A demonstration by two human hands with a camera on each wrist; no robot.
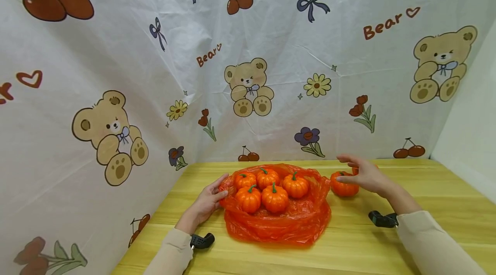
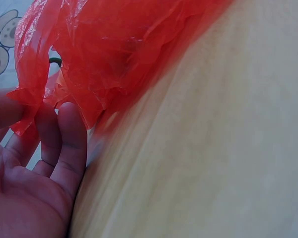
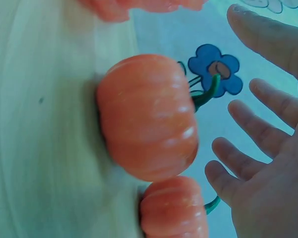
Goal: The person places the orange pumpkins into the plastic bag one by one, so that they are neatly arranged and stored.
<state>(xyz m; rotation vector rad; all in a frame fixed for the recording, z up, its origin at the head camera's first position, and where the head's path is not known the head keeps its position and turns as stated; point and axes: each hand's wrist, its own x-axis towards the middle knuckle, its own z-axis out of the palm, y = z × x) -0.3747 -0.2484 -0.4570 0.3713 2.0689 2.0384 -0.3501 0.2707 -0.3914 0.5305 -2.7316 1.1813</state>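
A red plastic bag point(image 1: 271, 230) stands with its mouth spread wide, and several small orange pumpkins point(image 1: 274, 199) with green stems lie in it. My left hand point(image 1: 208, 202) pinches the bag's left rim between thumb and fingers; the left wrist view shows the thin red film point(image 2: 109, 54) bunched there. To the right of the bag a loose pumpkin point(image 3: 149, 116) sits on the table. Over it hovers my right hand point(image 1: 368, 175), fingers spread and apart from it in the right wrist view. A second loose pumpkin point(image 3: 174, 208) sits beside the first, mostly hidden by my hand in the head view.
The wooden table point(image 1: 294, 260) runs back to a white cloth point(image 1: 283, 111) printed with bears, cherries and flowers. Another stretch of cloth rises along the left side. A plain white wall point(image 1: 469, 146) borders the right. Black camera mounts point(image 1: 202, 241) sit at both wrists.
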